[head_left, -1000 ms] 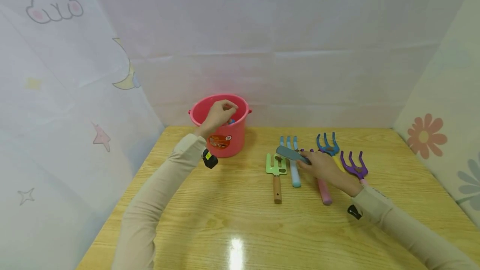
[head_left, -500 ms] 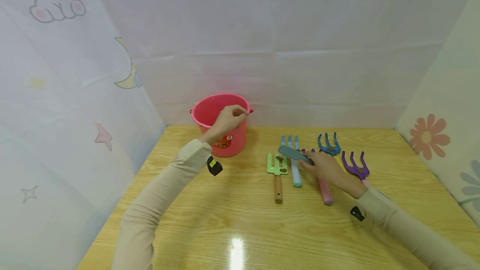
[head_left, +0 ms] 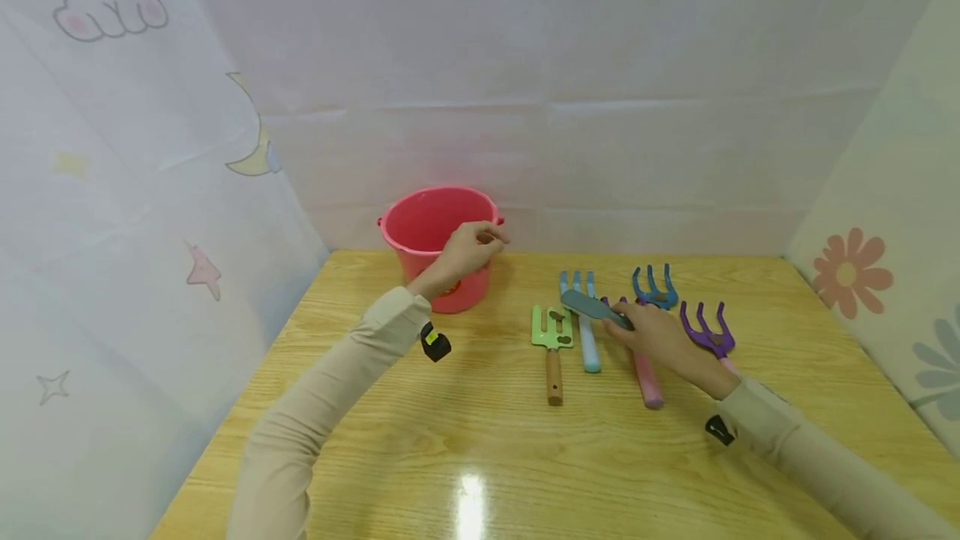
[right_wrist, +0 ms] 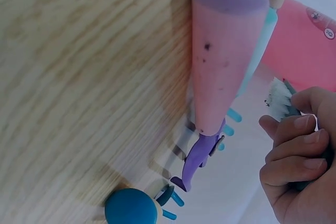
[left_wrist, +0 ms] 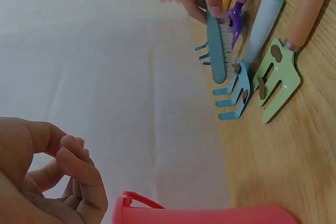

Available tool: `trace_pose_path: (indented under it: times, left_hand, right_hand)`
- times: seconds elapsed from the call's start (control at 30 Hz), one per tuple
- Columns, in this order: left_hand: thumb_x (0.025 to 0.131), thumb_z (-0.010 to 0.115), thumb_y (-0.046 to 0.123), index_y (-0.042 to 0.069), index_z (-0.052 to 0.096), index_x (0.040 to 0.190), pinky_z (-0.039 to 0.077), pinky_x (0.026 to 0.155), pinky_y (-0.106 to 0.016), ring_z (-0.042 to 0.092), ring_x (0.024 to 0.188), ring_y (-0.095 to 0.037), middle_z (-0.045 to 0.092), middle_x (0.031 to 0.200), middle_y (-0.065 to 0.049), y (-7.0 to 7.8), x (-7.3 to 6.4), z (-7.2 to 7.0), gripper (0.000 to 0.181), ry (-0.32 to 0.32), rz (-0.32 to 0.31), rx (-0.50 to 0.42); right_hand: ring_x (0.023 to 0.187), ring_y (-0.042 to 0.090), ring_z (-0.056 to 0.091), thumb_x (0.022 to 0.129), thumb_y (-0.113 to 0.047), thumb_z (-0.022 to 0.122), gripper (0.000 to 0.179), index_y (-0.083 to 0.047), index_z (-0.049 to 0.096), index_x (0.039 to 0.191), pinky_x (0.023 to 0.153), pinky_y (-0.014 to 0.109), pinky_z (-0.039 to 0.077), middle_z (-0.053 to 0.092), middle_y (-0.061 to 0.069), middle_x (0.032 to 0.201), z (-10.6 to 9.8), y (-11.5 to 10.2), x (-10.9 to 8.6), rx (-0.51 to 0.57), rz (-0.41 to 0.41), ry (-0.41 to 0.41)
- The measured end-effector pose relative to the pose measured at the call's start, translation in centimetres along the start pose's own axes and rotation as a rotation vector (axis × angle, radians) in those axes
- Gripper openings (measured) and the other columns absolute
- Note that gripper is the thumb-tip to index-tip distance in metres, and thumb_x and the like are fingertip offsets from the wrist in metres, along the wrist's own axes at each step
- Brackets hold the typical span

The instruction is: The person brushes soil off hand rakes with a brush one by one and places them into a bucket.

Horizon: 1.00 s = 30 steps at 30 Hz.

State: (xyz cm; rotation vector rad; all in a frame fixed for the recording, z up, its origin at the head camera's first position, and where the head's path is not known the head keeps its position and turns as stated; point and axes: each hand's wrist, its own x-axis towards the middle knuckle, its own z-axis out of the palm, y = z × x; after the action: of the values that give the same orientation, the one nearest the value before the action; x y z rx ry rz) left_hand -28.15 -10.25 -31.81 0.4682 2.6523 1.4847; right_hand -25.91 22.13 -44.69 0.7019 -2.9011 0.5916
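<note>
My right hand (head_left: 654, 336) grips a grey-blue brush (head_left: 583, 304) by its handle, white bristles facing down over the light blue hand rake (left_wrist: 234, 95). Whether the bristles touch the rake is hard to tell. Brown patches mark this rake and the green hand fork (head_left: 553, 330) beside it. Under the right hand lies a purple hand rake with a pink handle (right_wrist: 223, 61), partly covered. My left hand (head_left: 471, 248) hovers by the right rim of the red bucket (head_left: 401, 236), its fingers loosely curled; nothing shows between them in the left wrist view (left_wrist: 58, 177).
Farther right on the wooden table (head_left: 420, 440) are a blue rake (head_left: 658, 294), its yellow handle hidden behind the right hand, and another purple rake (head_left: 708, 336). Printed cloth walls (head_left: 555, 148) stand around the table's back and sides.
My left hand has moved from over the bucket's opening to the right, past its rim. The right hand with the brush has shifted slightly right.
</note>
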Motion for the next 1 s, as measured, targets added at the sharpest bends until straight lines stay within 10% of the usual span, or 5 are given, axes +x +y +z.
trace_pose_path:
  times: [1.0]
  left_hand:
    - [0.099,0.058,0.011,0.003,0.068,0.112,0.047,0.056,-0.025,0.053,0.06,-0.016,0.061,0.085,-0.009,-2.6,-1.0,3.4,0.018,-0.07,0.012,-0.015]
  right_hand:
    - [0.045,0.007,0.025,0.101,-0.029,0.058,0.036,0.004,0.065,0.114,0.044,0.024,0.022,0.035,-0.006,0.054,-0.4,-0.2,-0.2,0.018,0.001,0.029]
